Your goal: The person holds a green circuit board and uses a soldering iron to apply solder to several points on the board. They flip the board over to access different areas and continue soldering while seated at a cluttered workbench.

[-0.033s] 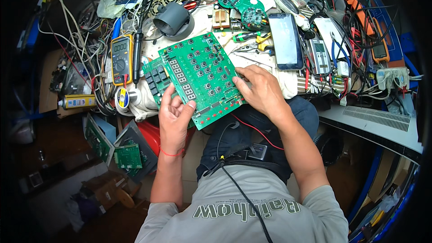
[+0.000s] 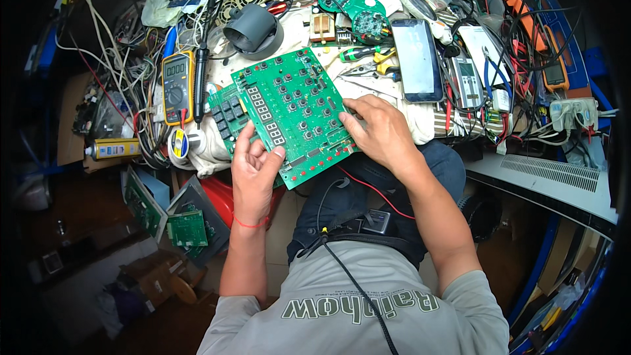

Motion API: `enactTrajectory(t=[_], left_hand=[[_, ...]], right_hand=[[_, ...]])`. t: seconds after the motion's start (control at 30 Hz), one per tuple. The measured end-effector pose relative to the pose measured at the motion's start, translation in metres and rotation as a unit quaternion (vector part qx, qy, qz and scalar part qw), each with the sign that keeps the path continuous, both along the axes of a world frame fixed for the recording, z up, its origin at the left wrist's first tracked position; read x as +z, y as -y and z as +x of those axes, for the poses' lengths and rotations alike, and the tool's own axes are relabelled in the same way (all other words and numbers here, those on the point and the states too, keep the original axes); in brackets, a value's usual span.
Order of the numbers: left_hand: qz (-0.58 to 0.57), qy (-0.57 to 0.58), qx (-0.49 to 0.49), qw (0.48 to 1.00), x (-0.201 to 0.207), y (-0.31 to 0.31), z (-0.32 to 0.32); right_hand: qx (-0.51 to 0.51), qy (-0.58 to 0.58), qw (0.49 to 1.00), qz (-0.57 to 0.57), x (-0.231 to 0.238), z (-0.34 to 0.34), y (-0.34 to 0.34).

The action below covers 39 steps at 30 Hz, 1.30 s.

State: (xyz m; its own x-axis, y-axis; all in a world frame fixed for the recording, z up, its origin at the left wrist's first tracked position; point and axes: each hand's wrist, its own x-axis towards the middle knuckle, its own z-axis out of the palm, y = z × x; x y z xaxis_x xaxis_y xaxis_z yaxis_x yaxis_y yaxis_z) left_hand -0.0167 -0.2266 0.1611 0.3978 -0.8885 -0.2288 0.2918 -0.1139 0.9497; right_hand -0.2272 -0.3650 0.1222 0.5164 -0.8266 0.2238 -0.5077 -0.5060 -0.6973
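A large green circuit board (image 2: 292, 115) is held tilted between my two hands at the front edge of the bench. Several dark push buttons, a row of digit displays and red parts along its near edge show on its face. My left hand (image 2: 256, 164) grips the lower left edge, thumb on top and fingers curled at the side. At the right edge my right hand (image 2: 378, 128) has its thumb on the face, and its other fingers partly hide the edge. Beneath the board's left side, a second green board with black relays (image 2: 229, 118) sticks out.
Left of the boards lie a yellow multimeter (image 2: 177, 85) and a black probe-like tool (image 2: 201, 72). Behind stand a grey cup-shaped part (image 2: 252, 29) and round green boards (image 2: 370, 25). Pliers (image 2: 386, 62), a phone (image 2: 418, 59) and tangled cables crowd the right.
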Motion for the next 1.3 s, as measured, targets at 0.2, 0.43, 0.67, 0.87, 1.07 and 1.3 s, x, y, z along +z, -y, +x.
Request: enactTrajectory(t=[0.2, 0.43, 0.67, 0.87, 1.07, 1.3], left_hand=[[-0.004, 0.009, -0.02, 1.0, 0.002, 0.0, -0.001], [-0.008, 0.015, -0.023, 1.0, 0.005, -0.001, -0.004], [-0.004, 0.005, -0.019, 1.0, 0.0, -0.005, -0.008], [0.002, -0.002, -0.022, 1.0, -0.007, -0.01, -0.005], [0.011, -0.044, 0.011, 0.999, -0.014, -0.015, -0.003], [0.048, -0.054, 0.019, 0.997, -0.014, -0.022, 0.007]], right_hand=[[0.008, 0.018, 1.0, -0.001, -0.002, -0.001, 0.002], [0.011, 0.001, 1.0, 0.007, -0.001, -0.001, 0.002], [0.003, 0.002, 1.0, -0.006, -0.001, 0.0, 0.0], [0.001, 0.034, 0.999, -0.012, -0.003, -0.002, 0.0], [0.006, 0.118, 0.993, 0.002, -0.004, -0.001, -0.001], [0.028, 0.155, 0.987, -0.013, 0.004, 0.001, -0.004]])
